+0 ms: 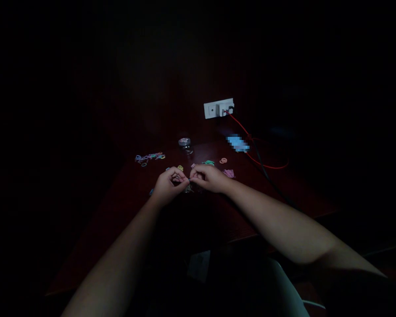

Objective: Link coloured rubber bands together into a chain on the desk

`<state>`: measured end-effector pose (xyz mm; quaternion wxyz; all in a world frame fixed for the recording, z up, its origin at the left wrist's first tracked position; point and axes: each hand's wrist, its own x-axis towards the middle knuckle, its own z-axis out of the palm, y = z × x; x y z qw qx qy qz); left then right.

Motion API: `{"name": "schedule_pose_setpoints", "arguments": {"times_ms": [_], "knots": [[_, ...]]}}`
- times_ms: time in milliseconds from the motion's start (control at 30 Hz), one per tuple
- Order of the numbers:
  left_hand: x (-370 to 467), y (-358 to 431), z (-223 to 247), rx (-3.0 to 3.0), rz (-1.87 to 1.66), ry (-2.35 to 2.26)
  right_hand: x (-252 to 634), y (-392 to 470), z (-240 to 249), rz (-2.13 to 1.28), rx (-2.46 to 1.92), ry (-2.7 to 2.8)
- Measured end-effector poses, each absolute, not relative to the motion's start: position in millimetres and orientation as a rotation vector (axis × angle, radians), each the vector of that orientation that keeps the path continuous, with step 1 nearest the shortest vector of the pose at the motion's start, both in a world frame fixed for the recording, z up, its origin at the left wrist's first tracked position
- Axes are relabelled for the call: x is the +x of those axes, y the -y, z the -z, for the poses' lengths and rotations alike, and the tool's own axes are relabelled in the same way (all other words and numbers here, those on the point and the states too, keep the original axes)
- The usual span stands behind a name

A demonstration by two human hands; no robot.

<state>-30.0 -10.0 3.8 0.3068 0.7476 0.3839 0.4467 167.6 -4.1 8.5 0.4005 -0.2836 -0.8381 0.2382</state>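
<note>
My left hand (pixel 170 185) and my right hand (pixel 210 178) meet over the dark red table, fingertips almost touching. Each is closed in a pinch on a small bluish hair tie (pixel 189 179), mostly hidden by the fingers. Around them lie small piles of hair ties sorted by colour: yellow ones (pixel 180 168) just behind my left hand, green ones (pixel 208 163) behind my right, pink ones (pixel 229 173) beside my right wrist. Pale hair ties (pixel 188 189) lie beneath the fingertips, and blue ones (pixel 151 192) show partly beside my left wrist.
A mixed heap of hair ties (pixel 150 157) lies at the back left. A clear jar with a lid (pixel 185 143) stands behind my hands. Orange hair ties (pixel 223 160) lie right of it. A phone-like blurred object (pixel 237 143) and a red cable (pixel 271 167) run from the wall socket (pixel 212 110).
</note>
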Motion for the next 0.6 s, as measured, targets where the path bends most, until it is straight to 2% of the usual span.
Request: {"name": "schedule_pose_setpoints", "arguments": {"times_ms": [167,400,600], "knots": [[-26.1,11.2,-5.5,1.980,-1.144,-1.004,170.1,4.8,-9.8,-0.508,-0.733,2.136],[-29.9,11.3,-4.2,1.999,-1.160,-1.035,172.3,3.4,-6.1,-0.604,-0.741,2.084],[-29.2,13.3,-8.3,2.010,-1.161,-1.025,170.8,2.1,-4.2,-0.534,-0.745,2.136]]}}
